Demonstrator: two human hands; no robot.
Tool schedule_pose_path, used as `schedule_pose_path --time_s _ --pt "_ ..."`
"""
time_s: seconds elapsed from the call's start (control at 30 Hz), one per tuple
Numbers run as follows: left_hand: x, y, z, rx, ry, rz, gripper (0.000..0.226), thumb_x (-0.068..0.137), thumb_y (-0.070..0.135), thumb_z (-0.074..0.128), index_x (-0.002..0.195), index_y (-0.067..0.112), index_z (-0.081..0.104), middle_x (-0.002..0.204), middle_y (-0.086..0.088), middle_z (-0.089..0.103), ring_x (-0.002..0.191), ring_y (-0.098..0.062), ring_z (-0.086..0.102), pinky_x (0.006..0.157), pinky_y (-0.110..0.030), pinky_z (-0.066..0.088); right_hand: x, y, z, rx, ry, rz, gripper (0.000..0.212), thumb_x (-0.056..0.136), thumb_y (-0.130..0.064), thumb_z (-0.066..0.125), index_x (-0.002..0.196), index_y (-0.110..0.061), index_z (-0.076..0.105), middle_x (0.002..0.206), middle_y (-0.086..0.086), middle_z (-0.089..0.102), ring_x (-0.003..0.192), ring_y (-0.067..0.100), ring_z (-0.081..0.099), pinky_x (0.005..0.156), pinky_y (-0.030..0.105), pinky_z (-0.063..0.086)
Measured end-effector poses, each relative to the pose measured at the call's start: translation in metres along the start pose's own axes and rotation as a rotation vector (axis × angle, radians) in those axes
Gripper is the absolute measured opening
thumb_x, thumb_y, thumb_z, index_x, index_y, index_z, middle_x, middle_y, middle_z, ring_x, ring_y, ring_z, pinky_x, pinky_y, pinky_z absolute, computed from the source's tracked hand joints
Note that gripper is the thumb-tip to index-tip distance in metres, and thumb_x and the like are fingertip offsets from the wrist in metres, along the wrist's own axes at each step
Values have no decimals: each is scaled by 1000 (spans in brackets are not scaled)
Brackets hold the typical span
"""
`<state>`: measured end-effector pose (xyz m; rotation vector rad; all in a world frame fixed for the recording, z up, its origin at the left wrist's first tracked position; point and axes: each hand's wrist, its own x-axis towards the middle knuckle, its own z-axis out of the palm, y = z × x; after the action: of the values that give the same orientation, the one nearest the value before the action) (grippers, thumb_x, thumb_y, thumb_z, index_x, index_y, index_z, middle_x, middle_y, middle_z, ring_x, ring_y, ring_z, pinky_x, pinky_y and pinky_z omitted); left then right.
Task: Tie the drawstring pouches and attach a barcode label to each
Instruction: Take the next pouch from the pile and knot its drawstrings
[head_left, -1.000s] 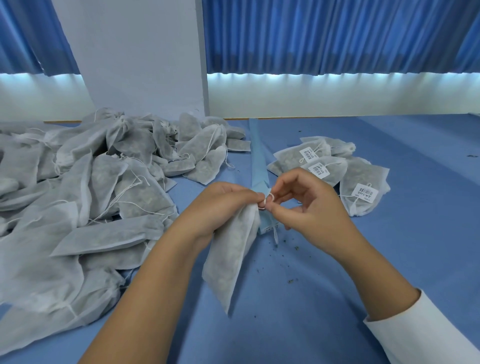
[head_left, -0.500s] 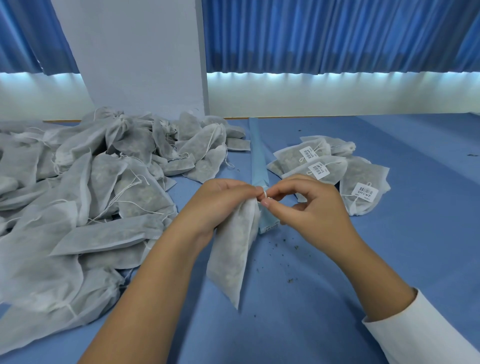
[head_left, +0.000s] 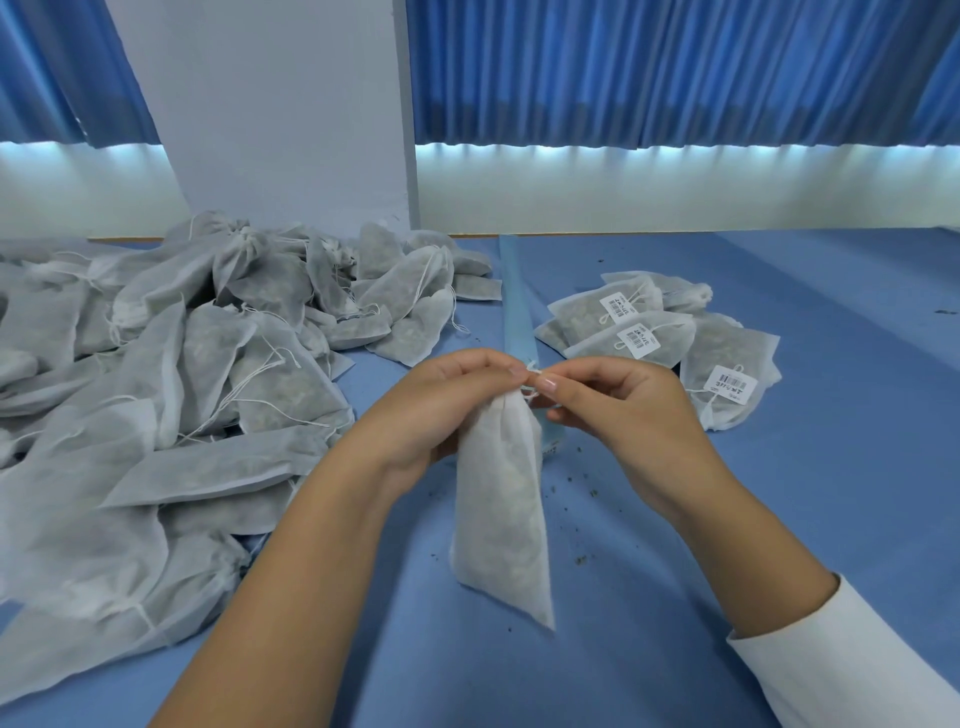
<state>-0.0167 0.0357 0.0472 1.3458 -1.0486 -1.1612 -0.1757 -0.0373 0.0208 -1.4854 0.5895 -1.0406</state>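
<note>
Over the near end of the blue strip (head_left: 517, 301) you hold one white pouch (head_left: 501, 509) hanging by its neck; whether its bottom corner touches the table (head_left: 831, 467) is not clear. Your left hand (head_left: 447, 400) is curled round the gathered neck, fingertips pinching it at the top. Your right hand (head_left: 618, 405), fingers bent, pinches the drawstring (head_left: 530, 382) there, its fingertips almost meeting those of the left. Left of the strip lies a large heap of unlabelled pouches (head_left: 208, 389) with loose strings. Right of the strip sits a small cluster of tied pouches (head_left: 649, 338), three of them showing a barcode label (head_left: 732, 384). Dark crumbs (head_left: 582, 558) dot the table just right of the strip's near end.
</note>
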Motion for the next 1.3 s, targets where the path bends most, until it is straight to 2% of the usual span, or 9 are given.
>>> schedule_pose_path --time_s 0.13,0.33,0.43,0.53,0.63,0.77,1.07,1.23,1.3 --pt "0 -1 1 44 -12 -1 21 93 25 65 74 30 73 76 8 70 63 -4 60 56 -15 46 1 1 0 20 16 -3 6 81 -12 73 84 -9 77 80 6 76 70 11 70 70 16 53" --pt "-1 0 2 41 -36 4 26 93 25 64 71 32 74 76 8 73 64 -2 64 56 -15 48 2 1 -2 -21 9 -33 6 84 -10 72 83 -13 77 79 0 75 70 6 66 72 16 54" --pt "1 -1 3 39 -33 -5 19 91 25 67 73 27 74 77 7 70 63 -4 61 60 -20 46 4 2 -2 -31 7 -36 5 86 -9 70 87 -8 75 79 0 73 69 8 63 75 19 54" --pt "2 -2 4 32 -45 -8 14 90 27 68 77 24 73 71 11 64 59 0 57 54 -14 43 4 2 -2 -31 5 -58 6 89 -7 67 87 -6 73 77 -3 72 70 7 65 74 18 54" --pt "0 0 6 20 -75 -29 25 94 34 63 75 26 77 68 15 64 57 3 57 51 -10 43 3 2 -1 -74 -24 -86 8 92 -6 62 89 -5 70 79 -1 73 77 8 68 73 18 53" --pt "2 -1 6 -19 -36 -72 46 100 38 50 64 26 77 79 5 64 69 -3 58 56 -13 45 4 0 -3 -93 12 -104 8 93 -7 61 89 -9 67 75 -9 68 75 5 64 73 20 54" --pt "5 -3 7 61 37 -14 29 91 22 63 63 25 71 64 9 63 56 -1 57 53 -13 44 5 -4 -5 -171 73 -151 7 94 -6 61 90 -10 66 77 -13 67 76 1 62 68 16 52" --pt "5 -5 16 212 87 68 21 94 27 60 76 22 68 54 8 61 48 -6 49 50 -15 40 5 -3 -7 -417 160 -244 14 96 -12 59 88 -23 59 88 -10 62 82 4 58 77 38 54" --pt "5 -9 23 294 102 115 19 96 32 59 81 25 68 49 6 61 52 -14 50 53 -21 39 5 -1 -7 -456 196 -285 18 97 -12 57 87 -28 55 88 -13 61 81 2 57 76 31 52"
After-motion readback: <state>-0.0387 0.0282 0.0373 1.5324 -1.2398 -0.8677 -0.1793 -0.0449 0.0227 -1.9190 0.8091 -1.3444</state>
